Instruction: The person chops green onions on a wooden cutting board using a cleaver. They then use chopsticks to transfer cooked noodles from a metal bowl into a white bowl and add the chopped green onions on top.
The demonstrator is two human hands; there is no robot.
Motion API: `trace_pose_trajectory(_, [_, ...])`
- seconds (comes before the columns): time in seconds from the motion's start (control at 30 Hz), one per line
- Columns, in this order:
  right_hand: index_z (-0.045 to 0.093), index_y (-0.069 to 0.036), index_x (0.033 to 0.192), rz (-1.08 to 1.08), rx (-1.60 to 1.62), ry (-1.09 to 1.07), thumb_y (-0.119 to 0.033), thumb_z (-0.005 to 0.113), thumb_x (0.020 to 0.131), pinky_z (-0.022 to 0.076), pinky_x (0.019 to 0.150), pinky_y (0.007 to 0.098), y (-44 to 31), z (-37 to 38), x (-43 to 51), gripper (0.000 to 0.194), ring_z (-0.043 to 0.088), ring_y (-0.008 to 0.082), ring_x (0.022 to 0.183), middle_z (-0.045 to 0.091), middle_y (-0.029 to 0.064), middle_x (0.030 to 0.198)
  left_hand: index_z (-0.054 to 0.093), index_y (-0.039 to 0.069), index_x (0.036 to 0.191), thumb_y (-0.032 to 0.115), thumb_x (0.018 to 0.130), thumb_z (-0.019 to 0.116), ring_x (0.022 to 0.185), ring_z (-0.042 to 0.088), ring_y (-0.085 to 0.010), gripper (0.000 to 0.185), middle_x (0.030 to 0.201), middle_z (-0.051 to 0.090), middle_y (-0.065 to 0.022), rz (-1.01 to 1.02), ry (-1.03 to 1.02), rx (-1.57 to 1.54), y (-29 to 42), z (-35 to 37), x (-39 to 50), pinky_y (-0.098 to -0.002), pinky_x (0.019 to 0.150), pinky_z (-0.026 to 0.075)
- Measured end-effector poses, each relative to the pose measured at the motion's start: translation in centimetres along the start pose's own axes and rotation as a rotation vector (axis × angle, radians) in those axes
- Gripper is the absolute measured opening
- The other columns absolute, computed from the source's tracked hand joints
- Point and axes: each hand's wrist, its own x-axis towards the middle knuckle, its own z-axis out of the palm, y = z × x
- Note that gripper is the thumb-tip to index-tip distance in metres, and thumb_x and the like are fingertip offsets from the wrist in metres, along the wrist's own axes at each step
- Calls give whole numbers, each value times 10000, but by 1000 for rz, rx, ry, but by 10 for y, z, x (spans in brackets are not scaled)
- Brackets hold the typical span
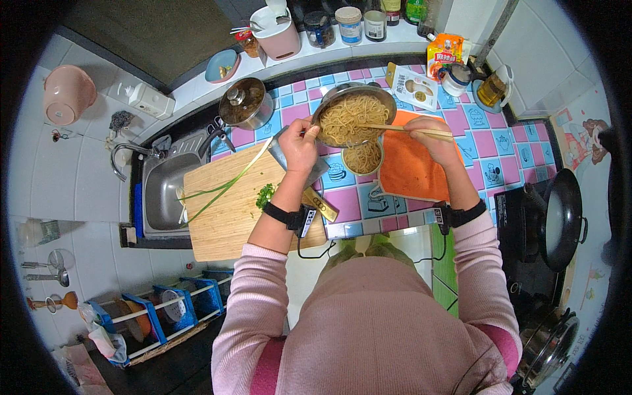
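Note:
My left hand (300, 143) grips the rim of a metal bowl (335, 91), tilted over a smaller bowl (380, 164). Noodles (353, 116) fill the metal bowl and some hang over its lower edge onto the noodles in the smaller one. In my right hand (434, 140) is a pair of wooden chopsticks (395, 128), their tips in the tilted bowl's noodles. An orange cloth (412, 168) lies beneath my right hand. Left of the bowls, a cleaver (321, 168) lies partly hidden by my left hand. Chopped green onion (265, 195) and long scallions (227, 185) rest on a wooden cutting board (222, 237).
A lidded pot (245, 103) stands beyond the board, near the sink (173, 187). A wok (562, 219) sits on the stove at right. A food packet (412, 86), a salt jar (455, 79) and an oil jug (491, 91) stand or lie at the back right.

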Motion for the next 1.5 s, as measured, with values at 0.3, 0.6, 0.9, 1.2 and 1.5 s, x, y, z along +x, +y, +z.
trace_pose_trajectory(0.3, [612, 9, 827, -17, -3, -11, 13, 575, 730, 445, 682, 272, -2, 0, 1, 104, 557, 179, 778, 597, 92, 846, 513, -9, 671, -12, 696, 622, 572, 447, -65, 112, 662, 560, -19, 4, -6, -37, -4, 0, 1, -204, 534, 388])
trace_pose_trajectory(0.6, [617, 5, 812, -95, -68, -3, 0, 587, 722, 443, 681, 284, 0, -1, 4, 94, 562, 191, 764, 604, 93, 812, 515, -10, 675, -13, 700, 620, 574, 455, -71, 108, 665, 566, -31, 11, 0, -16, -2, 0, 2, -210, 536, 394])
trace_pose_trajectory(0.9, [618, 2, 812, -51, -26, -9, 0, 587, 722, 445, 687, 287, -3, 0, 3, 96, 565, 193, 772, 608, 93, 824, 515, -9, 672, -6, 698, 622, 555, 442, -68, 110, 628, 542, -19, -3, 9, -37, 2, 0, 3, -207, 518, 380])
trace_pose_trajectory(1.2, [619, 3, 815, -86, -20, 3, 17, 582, 720, 448, 665, 280, -4, 0, 3, 102, 565, 186, 765, 603, 95, 815, 516, -4, 668, -4, 707, 617, 550, 433, -62, 108, 612, 517, 1, -14, 6, -59, 3, -1, 3, -202, 506, 371])
trace_pose_trajectory(1.5, [617, 3, 814, -99, -49, 3, 17, 581, 721, 446, 671, 279, -5, 0, 3, 101, 560, 183, 765, 599, 92, 807, 517, -4, 671, -8, 714, 607, 555, 436, -62, 100, 621, 516, 3, -5, 1, -56, 1, -2, 3, -198, 510, 371])
